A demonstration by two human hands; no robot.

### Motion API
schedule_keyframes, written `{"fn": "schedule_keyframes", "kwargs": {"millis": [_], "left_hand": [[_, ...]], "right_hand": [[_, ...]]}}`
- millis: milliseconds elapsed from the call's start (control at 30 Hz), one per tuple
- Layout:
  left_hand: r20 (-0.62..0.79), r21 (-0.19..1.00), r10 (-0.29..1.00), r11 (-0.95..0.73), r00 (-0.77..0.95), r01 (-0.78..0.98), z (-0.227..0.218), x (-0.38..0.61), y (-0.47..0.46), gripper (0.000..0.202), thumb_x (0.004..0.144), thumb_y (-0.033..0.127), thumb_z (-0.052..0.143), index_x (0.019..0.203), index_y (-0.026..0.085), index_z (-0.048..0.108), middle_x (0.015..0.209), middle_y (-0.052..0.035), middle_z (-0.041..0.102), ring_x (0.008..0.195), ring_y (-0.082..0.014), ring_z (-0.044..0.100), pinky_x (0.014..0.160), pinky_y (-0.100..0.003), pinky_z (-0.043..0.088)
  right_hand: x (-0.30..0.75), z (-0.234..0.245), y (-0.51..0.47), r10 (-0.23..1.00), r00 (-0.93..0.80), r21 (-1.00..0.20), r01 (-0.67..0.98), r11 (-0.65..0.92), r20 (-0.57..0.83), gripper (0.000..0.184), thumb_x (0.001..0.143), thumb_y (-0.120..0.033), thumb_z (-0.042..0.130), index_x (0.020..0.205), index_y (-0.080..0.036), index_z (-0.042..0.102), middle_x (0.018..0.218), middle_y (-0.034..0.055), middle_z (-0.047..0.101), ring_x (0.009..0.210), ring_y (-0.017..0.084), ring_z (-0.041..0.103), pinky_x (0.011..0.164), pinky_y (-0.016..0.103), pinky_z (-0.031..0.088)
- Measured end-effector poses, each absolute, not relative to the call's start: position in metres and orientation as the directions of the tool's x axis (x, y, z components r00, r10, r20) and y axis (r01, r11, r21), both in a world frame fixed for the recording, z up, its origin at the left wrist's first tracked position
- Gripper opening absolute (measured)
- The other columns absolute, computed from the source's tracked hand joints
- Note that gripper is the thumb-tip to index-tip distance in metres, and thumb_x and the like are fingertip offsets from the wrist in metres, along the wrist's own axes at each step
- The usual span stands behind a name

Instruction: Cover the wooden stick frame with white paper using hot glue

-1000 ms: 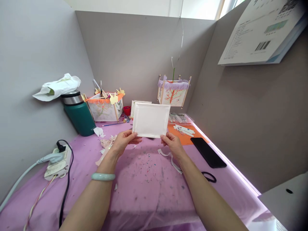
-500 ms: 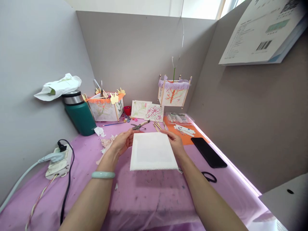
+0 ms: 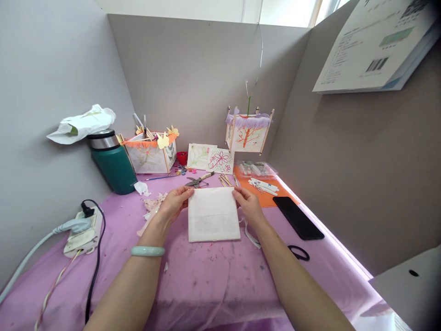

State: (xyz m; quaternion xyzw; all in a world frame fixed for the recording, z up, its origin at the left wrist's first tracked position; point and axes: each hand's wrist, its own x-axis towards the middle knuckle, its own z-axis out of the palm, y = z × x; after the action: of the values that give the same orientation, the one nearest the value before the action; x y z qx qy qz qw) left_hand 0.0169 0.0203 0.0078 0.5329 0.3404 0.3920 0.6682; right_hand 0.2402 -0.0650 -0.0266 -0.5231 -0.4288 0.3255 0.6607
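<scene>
A square white fabric-covered panel (image 3: 214, 215) is held between my two hands over the purple cloth. My left hand (image 3: 176, 202) pinches its far left corner, thumb on top. At the far right corner, my right hand (image 3: 248, 204) grips the edge in the same way. The panel tilts up slightly at its far side, and its face looks blank. A thin white strip (image 3: 252, 236) lies on the cloth beside my right wrist. Just beyond the panel are pliers-like cutters (image 3: 200, 180) and several short wooden sticks (image 3: 225, 179).
A decorated paper box (image 3: 148, 156), a green bottle (image 3: 113, 161) and a power strip (image 3: 84, 233) stand to the left. A hanging paper lantern (image 3: 248, 133), markers (image 3: 263, 187), a black phone (image 3: 299, 218) and a black scissor handle (image 3: 299, 253) are on the right. Two drawn cards (image 3: 220, 160) lean at the back.
The panel's near edge has shifted left and its face has turned in my hands. My right fingers have moved slightly on its corner, and the white strip has come into fuller view.
</scene>
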Motion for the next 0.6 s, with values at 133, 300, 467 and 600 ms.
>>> {"fn": "schedule_keyframes", "kwargs": {"millis": [133, 300, 467, 600], "left_hand": [[-0.009, 0.983, 0.888, 0.092, 0.46, -0.158, 0.0106, 0.0175, 0.0172, 0.041, 0.058, 0.044, 0.08, 0.082, 0.013, 0.068, 0.071, -0.0017, 0.066, 0.062, -0.012, 0.058, 0.062, -0.023, 0.046], [-0.001, 0.995, 0.882, 0.047, 0.471, -0.086, 0.0106, 0.0195, 0.0154, 0.046, 0.059, 0.049, 0.079, 0.085, 0.012, 0.071, 0.075, -0.0042, 0.069, 0.065, -0.0145, 0.061, 0.065, -0.026, 0.047], [0.022, 0.998, 0.883, 0.012, 0.469, -0.068, 0.0093, 0.0213, 0.0152, 0.044, 0.059, 0.052, 0.077, 0.079, 0.013, 0.071, 0.071, -0.0038, 0.069, 0.063, -0.0151, 0.06, 0.063, -0.027, 0.047], [0.059, 0.998, 0.883, -0.042, 0.465, -0.047, 0.0119, 0.021, 0.0137, 0.043, 0.063, 0.053, 0.074, 0.079, 0.013, 0.071, 0.07, -0.0033, 0.068, 0.063, -0.0153, 0.058, 0.062, -0.027, 0.046]], "right_hand": [[0.2383, -0.0247, -0.0667, 0.878, 0.419, -0.968, 0.008, 0.251, 0.231, 0.027, 0.071, -0.043, 0.069, 0.079, -0.019, 0.065, 0.066, -0.0034, 0.058, 0.057, 0.011, 0.048, 0.053, 0.024, 0.037], [0.2399, -0.0258, -0.0657, 0.866, 0.435, -0.963, 0.008, 0.271, 0.248, 0.031, 0.072, -0.045, 0.068, 0.089, -0.019, 0.065, 0.068, -0.0035, 0.059, 0.057, 0.011, 0.047, 0.053, 0.024, 0.037], [0.2392, -0.0239, -0.0664, 0.852, 0.447, -0.957, 0.041, 0.286, 0.273, 0.03, 0.075, -0.045, 0.065, 0.09, -0.018, 0.067, 0.07, -0.0019, 0.059, 0.059, 0.012, 0.047, 0.054, 0.024, 0.037], [0.2389, -0.0228, -0.0671, 0.848, 0.45, -0.955, 0.04, 0.292, 0.279, 0.028, 0.073, -0.045, 0.066, 0.083, -0.018, 0.066, 0.064, -0.0031, 0.057, 0.056, 0.012, 0.046, 0.052, 0.024, 0.037]]}}
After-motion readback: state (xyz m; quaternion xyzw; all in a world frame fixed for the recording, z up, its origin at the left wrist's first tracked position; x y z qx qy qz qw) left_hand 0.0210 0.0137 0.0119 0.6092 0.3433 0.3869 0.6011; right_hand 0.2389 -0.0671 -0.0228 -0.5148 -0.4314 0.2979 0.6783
